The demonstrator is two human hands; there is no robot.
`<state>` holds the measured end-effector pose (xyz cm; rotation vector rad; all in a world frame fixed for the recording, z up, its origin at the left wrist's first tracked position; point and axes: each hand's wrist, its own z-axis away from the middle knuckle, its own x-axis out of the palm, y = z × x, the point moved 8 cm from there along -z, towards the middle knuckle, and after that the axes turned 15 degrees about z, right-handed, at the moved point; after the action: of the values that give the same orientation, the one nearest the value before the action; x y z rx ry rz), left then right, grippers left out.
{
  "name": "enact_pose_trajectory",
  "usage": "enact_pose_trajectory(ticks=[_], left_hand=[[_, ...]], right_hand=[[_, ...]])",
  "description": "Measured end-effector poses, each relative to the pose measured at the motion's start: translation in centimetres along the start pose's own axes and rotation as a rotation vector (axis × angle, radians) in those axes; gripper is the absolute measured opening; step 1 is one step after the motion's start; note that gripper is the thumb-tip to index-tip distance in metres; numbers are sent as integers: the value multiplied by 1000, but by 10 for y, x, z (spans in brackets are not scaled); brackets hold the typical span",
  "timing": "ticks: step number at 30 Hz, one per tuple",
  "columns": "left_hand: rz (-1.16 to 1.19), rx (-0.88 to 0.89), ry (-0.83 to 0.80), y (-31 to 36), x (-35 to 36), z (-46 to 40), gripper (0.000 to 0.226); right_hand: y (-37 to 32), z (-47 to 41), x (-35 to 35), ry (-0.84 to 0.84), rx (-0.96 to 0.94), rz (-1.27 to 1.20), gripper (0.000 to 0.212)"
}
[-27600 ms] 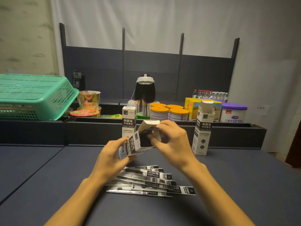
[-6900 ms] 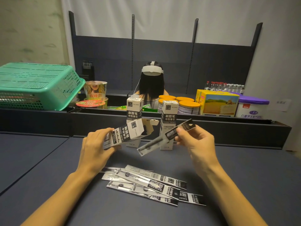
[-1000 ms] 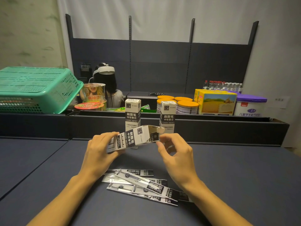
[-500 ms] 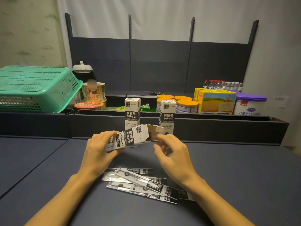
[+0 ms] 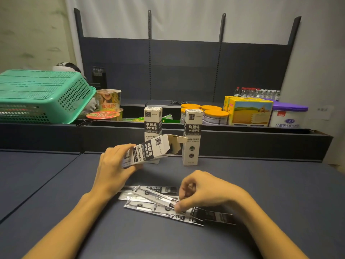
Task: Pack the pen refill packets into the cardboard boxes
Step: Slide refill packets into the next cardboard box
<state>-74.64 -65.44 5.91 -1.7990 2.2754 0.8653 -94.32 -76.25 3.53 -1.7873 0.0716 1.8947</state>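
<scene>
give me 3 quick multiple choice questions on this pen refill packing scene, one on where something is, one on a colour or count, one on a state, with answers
1. Where is the green basket?
A. far left on the ledge
B. far right on the ledge
C. on the table by the packets

2. How many closed refill boxes stand upright on the table?
A. one
B. two
C. four

3. What state is the box in the left hand?
A. taped shut
C. crushed flat
B. open at its end

Answers:
1 A, it sits at the left edge, behind the table.
2 B, one box and another box stand side by side.
3 B, the held box shows a raised flap while the right hand pinches a refill packet.
</scene>
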Motion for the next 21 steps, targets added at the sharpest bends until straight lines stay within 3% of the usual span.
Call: enact_pose_trajectory(ticks=[4, 9, 17, 21], left_hand=[[-4, -5, -3, 0, 0, 0, 63], [4, -12, -2, -2, 1, 0, 62], [9, -14, 9, -4, -1, 0, 60], [1, -27, 23, -4, -2, -1, 61]], right_hand=[[7, 6, 4, -108, 15, 86, 33], [3, 5, 3, -89, -38, -33, 21], [0, 9, -53, 350, -199, -575, 9], [0, 9, -79, 448, -229, -825, 9]])
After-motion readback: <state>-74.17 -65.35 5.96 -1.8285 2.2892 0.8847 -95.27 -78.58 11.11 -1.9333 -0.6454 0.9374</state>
